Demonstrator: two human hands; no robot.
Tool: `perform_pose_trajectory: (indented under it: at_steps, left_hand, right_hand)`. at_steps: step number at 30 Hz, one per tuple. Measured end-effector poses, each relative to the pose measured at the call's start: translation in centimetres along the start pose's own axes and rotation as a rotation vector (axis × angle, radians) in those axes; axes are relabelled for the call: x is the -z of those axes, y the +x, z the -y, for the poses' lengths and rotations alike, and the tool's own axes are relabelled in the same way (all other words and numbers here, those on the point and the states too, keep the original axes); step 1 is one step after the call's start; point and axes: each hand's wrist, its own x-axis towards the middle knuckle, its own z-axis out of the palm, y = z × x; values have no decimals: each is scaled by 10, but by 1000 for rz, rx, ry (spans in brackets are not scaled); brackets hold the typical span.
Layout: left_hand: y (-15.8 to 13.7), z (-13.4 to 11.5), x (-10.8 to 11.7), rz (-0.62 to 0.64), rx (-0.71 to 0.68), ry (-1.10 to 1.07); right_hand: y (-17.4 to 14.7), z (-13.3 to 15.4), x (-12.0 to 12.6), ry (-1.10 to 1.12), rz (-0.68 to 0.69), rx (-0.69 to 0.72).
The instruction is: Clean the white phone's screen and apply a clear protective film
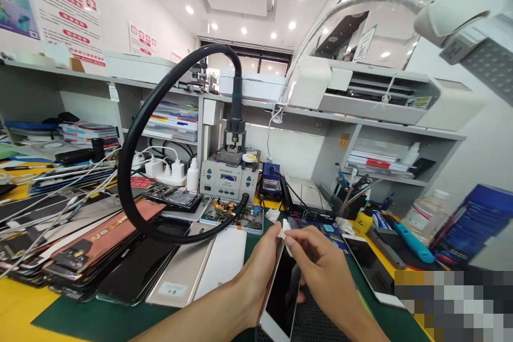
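A white smartphone [281, 291] with a dark screen is tilted up in front of me, gripped along its left edge by my left hand [252, 275]. The fingers of my right hand [326, 267] pinch a small white piece that looks like tissue [285, 227] against the phone's top end. My left thumb is close beside that piece. Some of my left fingers show behind the phone's right edge. A second white smartphone [371, 267] lies screen up on the green mat [412, 323] to the right of my right hand.
Stacked phones and phone parts [108, 246] cover the left side. Behind, a hot-air station [228, 179] has a thick black hose [126, 171] looping over the bench. At right stand a clear bottle [427, 214], a yellow bottle [364, 220] and a blue tool [412, 240].
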Motion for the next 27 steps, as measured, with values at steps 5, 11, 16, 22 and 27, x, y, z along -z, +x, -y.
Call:
perform_pose_trajectory:
  at_steps: [5, 11, 16, 22, 27]
  left_hand:
    - [-4, -1, -8, -71, -9, 139]
    - [0, -10, -4, -133, -60, 202]
    - [4, -18, 1, -43, -41, 115]
    - [-8, -26, -4, 33, -118, 71]
    - [-24, -38, -11, -51, -232, 50]
  right_hand:
    - [8, -3, 8, -66, -133, -3]
    - [13, -8, 16, -26, -90, -23]
    - [18, -10, 21, 104, -46, -66]
    - [19, -11, 28, 213, -31, -98]
    - [20, -17, 39, 303, -36, -132]
